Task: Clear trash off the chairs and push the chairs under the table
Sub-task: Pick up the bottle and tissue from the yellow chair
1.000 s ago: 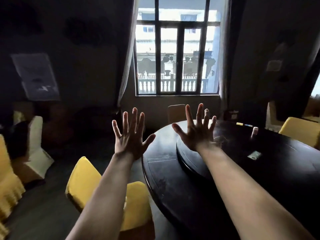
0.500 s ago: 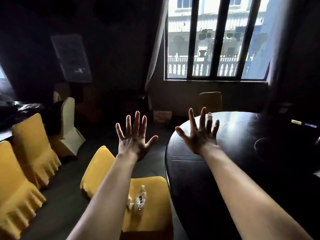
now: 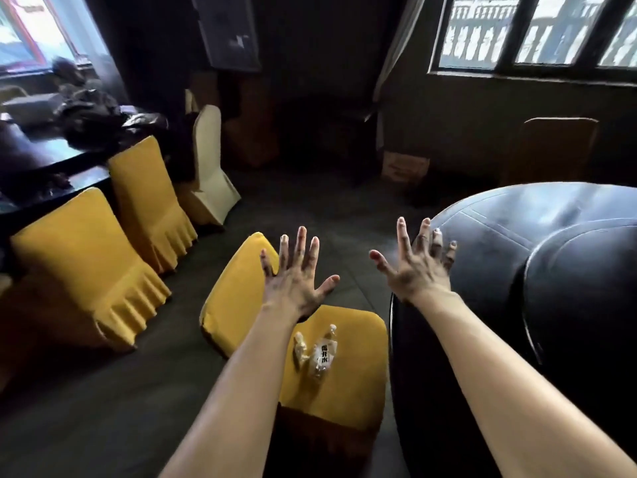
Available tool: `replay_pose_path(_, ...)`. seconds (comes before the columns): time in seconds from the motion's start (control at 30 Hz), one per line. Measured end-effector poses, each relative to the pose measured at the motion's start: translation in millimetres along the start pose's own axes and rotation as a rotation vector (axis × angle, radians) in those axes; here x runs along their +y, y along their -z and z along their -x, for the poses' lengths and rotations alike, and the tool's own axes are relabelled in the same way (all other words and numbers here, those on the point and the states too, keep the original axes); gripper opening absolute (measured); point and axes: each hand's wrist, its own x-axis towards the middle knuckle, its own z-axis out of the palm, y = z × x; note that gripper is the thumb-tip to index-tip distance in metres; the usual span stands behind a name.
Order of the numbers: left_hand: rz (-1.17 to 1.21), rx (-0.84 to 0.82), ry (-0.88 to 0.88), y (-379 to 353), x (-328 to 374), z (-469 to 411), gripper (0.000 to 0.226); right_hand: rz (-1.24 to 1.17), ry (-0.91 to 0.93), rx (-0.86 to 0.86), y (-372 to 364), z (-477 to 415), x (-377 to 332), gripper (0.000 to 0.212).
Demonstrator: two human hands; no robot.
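Observation:
A yellow-covered chair [image 3: 355, 370] stands beside the dark round table [image 3: 499, 270], its seat facing me. On the seat lie a crushed clear plastic bottle [image 3: 323, 353] with a white label and a small crumpled wrapper [image 3: 299, 348] next to it. My left hand [image 3: 296, 281] hovers above the chair's back with fingers spread, holding nothing. My right hand [image 3: 417, 270] is raised over the table's left edge, fingers spread too, holding nothing.
Two more yellow chairs [image 3: 86, 267] and a cream-covered chair [image 3: 210, 174] line a dark side table [image 3: 44, 160] at the left, with dark bags on it. A cardboard box [image 3: 405, 167] and a wooden chair [image 3: 551, 150] stand under the window. Dark floor lies between.
My view has swung left and down, bringing the chair seat with the bottle and wrapper into sight. Both hands stay raised and spread.

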Motion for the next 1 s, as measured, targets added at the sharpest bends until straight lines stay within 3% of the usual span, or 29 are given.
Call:
replay_pose_path(0.27,0.002,-0.222,0.021,-73.9,-62.5,-67.5,0.087,0.034,-0.072,-0.179,-101.4,-58.4,-37.0,0.092)
replay_pose_path(0.5,-0.016,-0.39,-0.115,-154.9,-117.0,-135.9,0.089,0.04,-0.201,-0.327,-188.9,-97.0,-76.6,0.09)
replay_pose_path(1.0,-0.002,-0.768,-0.187,-314.0,-152.0,-180.2,0.083,-0.021,-0.37,-0.615,-365.7,-70.6,-87.5,0.086)
